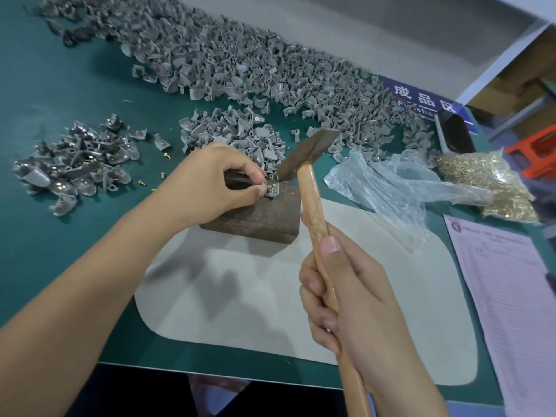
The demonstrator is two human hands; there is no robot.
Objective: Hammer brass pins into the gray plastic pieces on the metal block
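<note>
Far left I see a small heap of pinned pieces; that much looks done. My left hand pinches a gray piece with its pin standing on the block. My right hand is wrapped round the hammer, head raised just above. Behind, the huge blank pile and the pin bag say most remains.

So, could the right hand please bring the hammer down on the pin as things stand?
Probably yes: the hammer in the right hand hangs just above the pin, though the left hand's fingertips sit close.
</note>
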